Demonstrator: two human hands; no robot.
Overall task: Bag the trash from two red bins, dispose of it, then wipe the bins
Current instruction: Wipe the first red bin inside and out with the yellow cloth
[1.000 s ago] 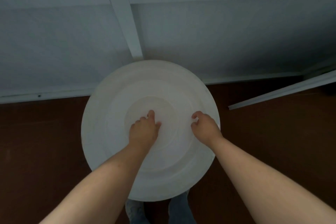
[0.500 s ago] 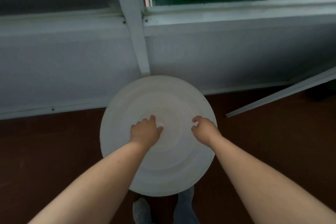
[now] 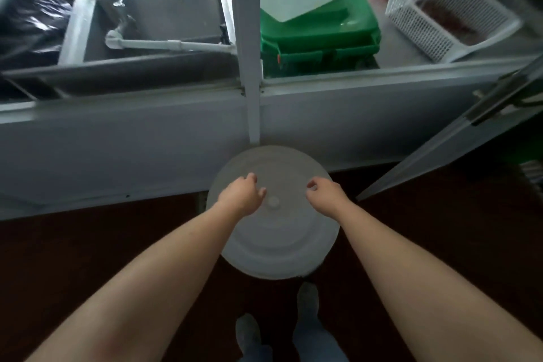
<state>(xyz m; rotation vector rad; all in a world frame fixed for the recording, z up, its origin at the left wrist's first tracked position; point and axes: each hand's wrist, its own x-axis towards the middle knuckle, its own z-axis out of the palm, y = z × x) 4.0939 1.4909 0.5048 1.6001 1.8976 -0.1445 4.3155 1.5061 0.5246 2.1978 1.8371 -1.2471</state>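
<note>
Nearest to us, our grey shoes (image 3: 248,332) stand on the dark red-brown floor (image 3: 88,244), back from the fingers (image 3: 252,178). Our left hand (image 3: 239,196) and right hand (image 3: 324,195) hang side by side over a white round plastic lid (image 3: 279,241). Each has its fingers loosely curled and holds nothing, and we cannot tell whether any fingertip touches the plastic.

The lid lies straight below both hands and spreads past them on every side, so neither hand is nearer. Being round, it has no long axis. Its small raised centre knob (image 3: 273,201) sits between the two sets of fingers, closer to the left thumb.

What the lid covers is hidden, so we cannot call it one of the red bins, and no red bin shows plainly. We judge that the next move is to lift the lid.

Beyond the fingers rises a low grey wall (image 3: 117,150) with a pale post (image 3: 249,67). Further off are a grey metal sink (image 3: 152,20), a green lidded plastic bin (image 3: 320,32) and a black plastic bag (image 3: 32,17).
</note>
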